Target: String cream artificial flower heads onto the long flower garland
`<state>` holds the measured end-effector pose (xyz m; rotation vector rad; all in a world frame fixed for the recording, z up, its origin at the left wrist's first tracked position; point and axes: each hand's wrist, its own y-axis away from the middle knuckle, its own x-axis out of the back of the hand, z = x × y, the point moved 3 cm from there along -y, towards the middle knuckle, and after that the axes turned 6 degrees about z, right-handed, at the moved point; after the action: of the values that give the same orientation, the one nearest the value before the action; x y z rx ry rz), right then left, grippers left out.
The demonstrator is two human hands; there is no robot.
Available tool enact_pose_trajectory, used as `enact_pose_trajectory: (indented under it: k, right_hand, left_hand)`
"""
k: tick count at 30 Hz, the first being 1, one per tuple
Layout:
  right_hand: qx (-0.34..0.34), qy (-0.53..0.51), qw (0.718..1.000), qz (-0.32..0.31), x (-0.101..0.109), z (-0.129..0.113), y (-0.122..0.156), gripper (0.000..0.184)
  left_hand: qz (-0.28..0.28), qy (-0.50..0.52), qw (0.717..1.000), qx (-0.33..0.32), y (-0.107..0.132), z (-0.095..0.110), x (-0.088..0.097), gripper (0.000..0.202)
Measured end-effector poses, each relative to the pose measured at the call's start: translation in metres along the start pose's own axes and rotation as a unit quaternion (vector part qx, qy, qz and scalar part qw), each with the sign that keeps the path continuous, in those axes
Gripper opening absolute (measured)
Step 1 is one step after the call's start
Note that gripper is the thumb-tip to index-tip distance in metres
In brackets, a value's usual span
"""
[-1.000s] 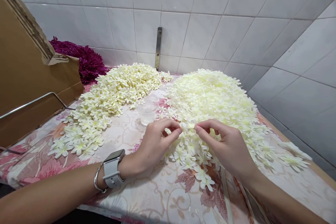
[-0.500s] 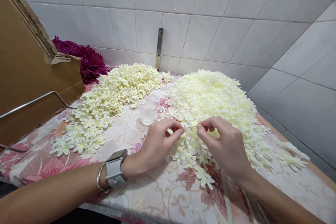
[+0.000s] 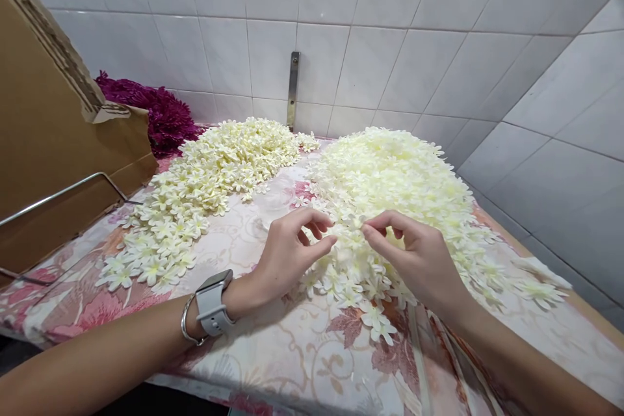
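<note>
My left hand [image 3: 295, 248] is at the near left edge of the pale flower pile, its thumb and fingers apart with nothing between them. Just across from it, my right hand [image 3: 414, 257] pinches a small white artificial flower [image 3: 355, 221] between thumb and fingertips; against the pile its outline is hard to make out. Beneath and behind both hands spreads the larger pile of loose white flowers [image 3: 390, 166]. To the left lies a second heap of cream flowers [image 3: 209, 185], more tightly formed.
A floral cloth [image 3: 292, 364] covers the table. On the left stands a cardboard box [image 3: 63, 143] with a metal wire frame [image 3: 63, 195] before it. Purple flowers [image 3: 163, 110] lie behind the box. A tiled wall [image 3: 390, 65] with a metal bracket [image 3: 293, 88] closes the back.
My left thumb and fingers have parted from their pinch. My right hand has stayed pinched and shifted slightly left. The clear cup has become mostly hidden behind my left hand.
</note>
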<state>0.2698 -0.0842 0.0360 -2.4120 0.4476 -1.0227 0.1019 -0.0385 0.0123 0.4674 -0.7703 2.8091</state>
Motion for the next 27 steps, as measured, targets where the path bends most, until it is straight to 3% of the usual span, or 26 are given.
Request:
enact_pose_trajectory:
  k: [10, 16, 20, 27]
  right_hand:
    - [-0.06, -0.121, 0.988, -0.078, -0.0085, 0.0002, 0.0067, 0.018]
    - [-0.053, -0.125, 0.985, -0.103, -0.0081, -0.0029, 0.007, 0.018]
    - [-0.04, -0.113, 0.987, -0.11, -0.0077, -0.0024, 0.0062, 0.013]
    - [-0.063, -0.11, 0.986, -0.108, -0.0078, 0.0001, 0.0061, 0.018]
  left_hand:
    - [-0.054, 0.008, 0.998, -0.041, 0.0034, 0.0089, -0.0031, 0.01]
    - [-0.062, 0.013, 0.996, -0.066, 0.0032, 0.0096, -0.0033, 0.009]
    - [-0.039, -0.01, 0.998, -0.055, 0.0036, 0.0081, -0.0024, 0.01]
    - [-0.057, 0.029, 0.997, -0.051, 0.0036, 0.0075, -0.0034, 0.009]
